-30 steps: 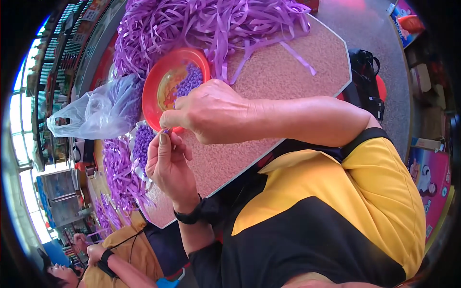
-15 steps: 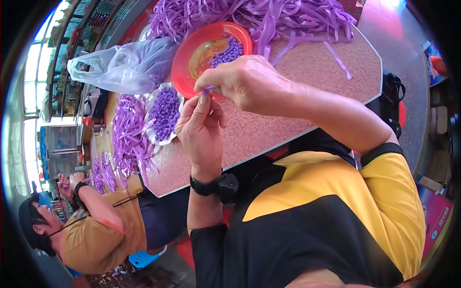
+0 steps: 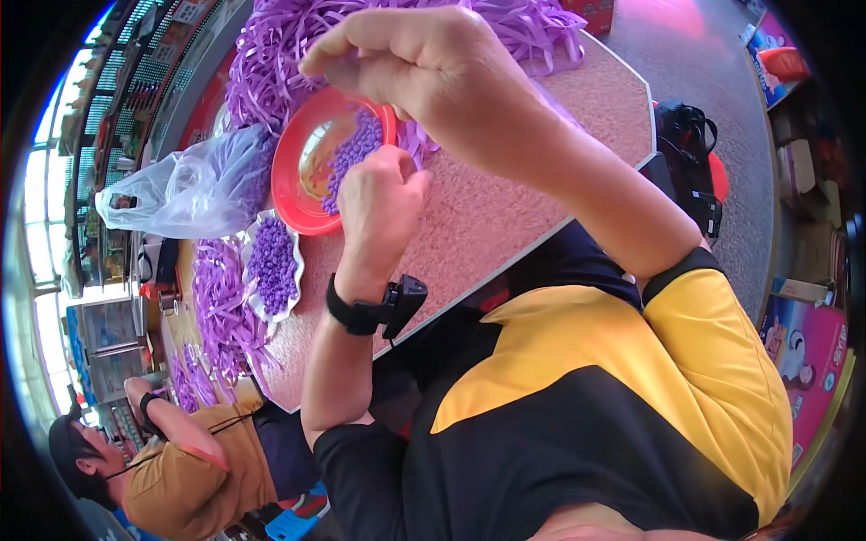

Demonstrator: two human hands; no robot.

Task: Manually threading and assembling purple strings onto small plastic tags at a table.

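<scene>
Two containers of purple beads lay on the speckled table (image 3: 505,225), and both hands worked directly over the larger one. At the far left, at about nine o'clock from the hands, a clear plastic bag (image 3: 194,189) slumped on the table, its contents not legible. Just below it sat a small white scalloped dish (image 3: 271,266), heaped with purple beads (image 3: 271,261). Loose purple ribbon strips (image 3: 216,307) trailed from beside that dish toward seven o'clock. Next came the red bowl (image 3: 289,171), tilted in view, holding a smaller run of beads (image 3: 356,153) along its right inner side; the rest of its floor showed bare.

The left hand (image 3: 379,203), with a black watch (image 3: 374,311) at the wrist, was closed into a loose fist at the bowl's right rim, fingers together; whatever it pinched was hidden, so I could not tell what it held. The bowl's beads lay at about ten o'clock from its knuckles, just beside them. The right hand (image 3: 415,68) hung above, fingers curled and drawn together, tips pointing toward nine o'clock over the bowl; its grip was likewise not visible. The left hand was judged nearer the beads. A large mass of ribbon strips (image 3: 298,45) filled the table at twelve o'clock.

A second person (image 3: 180,469) sat at the lower left.
</scene>
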